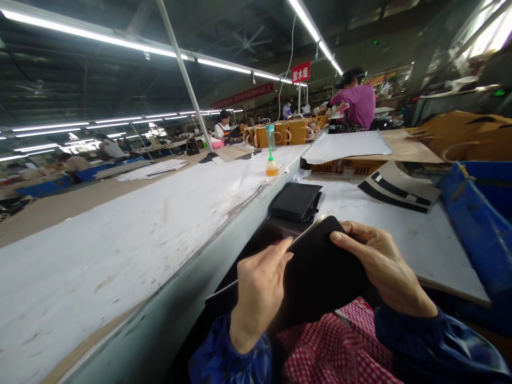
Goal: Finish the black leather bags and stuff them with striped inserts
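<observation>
A black flat panel [320,272], likely leather or fabric, is held up between my two hands, tilted above my lap. My left hand [262,282] pinches its pale upper edge near the middle. At the panel's upper right corner, the thumb of my right hand [380,256] presses on the face while the fingers wrap behind. The panel's lower part merges with dark shadow. Just beyond it lies a stack of black panels [296,201]. Whether the panel has several layers, I cannot tell.
A long paper-covered table [132,229] runs along the left, bearing a small glue bottle [271,164] with a green tip. On the right are a curved grey piece with black strips [400,186] and a blue bin [476,224]. A co-worker in purple [360,104] stands farther back.
</observation>
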Available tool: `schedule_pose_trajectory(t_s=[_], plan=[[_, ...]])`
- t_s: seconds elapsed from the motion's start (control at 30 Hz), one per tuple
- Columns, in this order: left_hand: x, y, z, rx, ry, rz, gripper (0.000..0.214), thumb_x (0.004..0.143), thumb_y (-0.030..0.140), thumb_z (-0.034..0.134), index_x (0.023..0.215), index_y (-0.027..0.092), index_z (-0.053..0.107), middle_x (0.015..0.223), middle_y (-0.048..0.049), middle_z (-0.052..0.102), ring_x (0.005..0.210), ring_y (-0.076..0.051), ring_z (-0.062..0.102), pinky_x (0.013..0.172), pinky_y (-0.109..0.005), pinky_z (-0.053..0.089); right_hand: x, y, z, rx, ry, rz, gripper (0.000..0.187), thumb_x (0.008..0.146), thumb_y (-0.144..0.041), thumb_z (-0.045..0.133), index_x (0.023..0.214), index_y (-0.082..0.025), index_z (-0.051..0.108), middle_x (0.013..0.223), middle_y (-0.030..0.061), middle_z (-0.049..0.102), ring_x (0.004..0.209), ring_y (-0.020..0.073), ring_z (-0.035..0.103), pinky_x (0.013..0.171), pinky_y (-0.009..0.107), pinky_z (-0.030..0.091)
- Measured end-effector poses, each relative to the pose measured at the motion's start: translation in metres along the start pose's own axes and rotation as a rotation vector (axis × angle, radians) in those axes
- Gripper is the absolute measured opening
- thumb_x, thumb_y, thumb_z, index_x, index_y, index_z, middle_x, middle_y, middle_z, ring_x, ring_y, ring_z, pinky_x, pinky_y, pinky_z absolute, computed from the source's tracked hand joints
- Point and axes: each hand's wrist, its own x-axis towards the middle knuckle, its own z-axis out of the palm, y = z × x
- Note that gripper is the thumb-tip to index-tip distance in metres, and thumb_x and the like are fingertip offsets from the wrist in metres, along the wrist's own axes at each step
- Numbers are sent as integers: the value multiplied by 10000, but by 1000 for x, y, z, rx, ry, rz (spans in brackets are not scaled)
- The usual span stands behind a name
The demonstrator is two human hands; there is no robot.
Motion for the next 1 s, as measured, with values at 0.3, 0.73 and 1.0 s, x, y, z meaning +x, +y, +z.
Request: schedule_pose_trajectory(t_s=[0.3, 0.73, 1.0], plan=[[3, 1, 4, 83, 109, 88, 270, 934, 56, 565, 1154, 137, 699, 887, -71, 782, 739, -131, 732, 710, -208, 598, 0, 2, 14, -18, 5, -128, 407, 639, -549, 831, 677, -178, 668, 670, 23, 668, 580, 140, 589, 503, 230, 483], [-6, 6, -11, -83, 140, 33, 253, 856, 19, 643, 1026, 160, 767, 788, -26, 778, 653, -121, 721, 651, -172, 588, -1, 1, 19, -41, 49, -486, 302, 750, -442, 784, 627, -207, 639, 895, 47, 700, 790, 167, 648, 691, 269, 530], [-9, 8, -8, -74, 177, 20, 266, 846, -11, 644, 1021, 154, 757, 857, -21, 787, 713, -102, 734, 730, -143, 582, -4, 8, 23, -163, 174, -740, 160, 836, -283, 720, 701, -226, 656, 818, 17, 682, 713, 134, 621, 605, 247, 475]])
